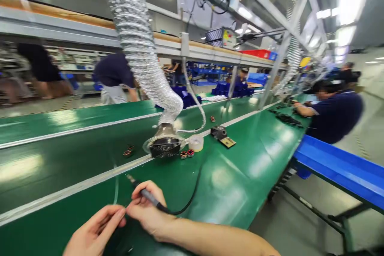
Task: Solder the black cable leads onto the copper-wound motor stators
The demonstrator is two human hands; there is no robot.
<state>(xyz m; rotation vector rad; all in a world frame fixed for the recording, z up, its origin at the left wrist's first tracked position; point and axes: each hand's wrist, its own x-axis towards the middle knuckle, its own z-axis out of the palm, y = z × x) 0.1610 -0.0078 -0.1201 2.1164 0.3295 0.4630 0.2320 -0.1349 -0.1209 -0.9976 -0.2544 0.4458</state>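
Observation:
My right hand is closed around a soldering iron, whose metal tip points up and to the left above the green bench. A black cable runs from the iron's rear end to the right. Beside it, my left hand has thumb and forefinger pinched together, close against the right hand's fingertips; what they hold, if anything, is too small to make out. Ahead, two small round parts with copper colour lie by a roll of clear tape and a black fan under the silver duct.
A soldering stand with a yellowish sponge is on the green bench. More copper parts lie on the belt beyond the pale rail. A blue tray stands at right, near a seated person. The silver duct hangs ahead.

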